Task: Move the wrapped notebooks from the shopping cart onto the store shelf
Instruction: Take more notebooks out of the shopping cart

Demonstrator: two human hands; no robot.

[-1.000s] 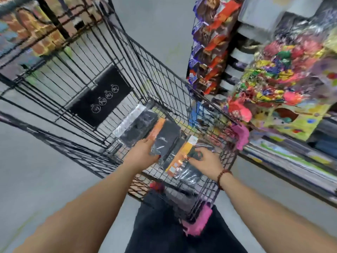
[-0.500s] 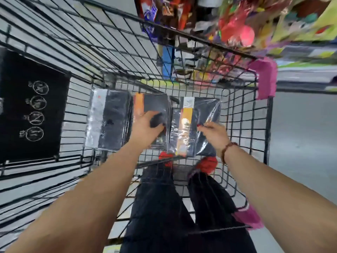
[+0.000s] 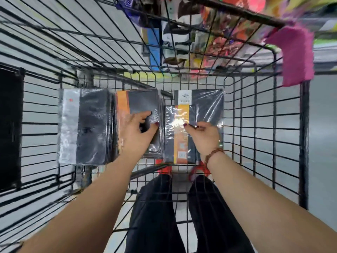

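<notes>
Gripping orange-band notebook pack (image 3: 142,101) w/ L hand (image 3: 138,133), R hand (image 3: 205,136) pinching wrap of yellow-band pack (image 3: 206,105) in cart (image 3: 304,143).

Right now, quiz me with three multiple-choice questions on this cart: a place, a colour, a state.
1. Where do the wrapped notebooks lie? A on a shelf; B in the shopping cart; C on the floor.
2. The stripe on the middle pack, under the left hand, is: A orange; B green; C blue.
3. The right hand is: A hanging free; B on the cart handle; C pinching the right pack's wrap.
Answers: B, they rest on the cart's wire bottom; A, an orange band runs down its cover; C, it nips the clear film.
</notes>
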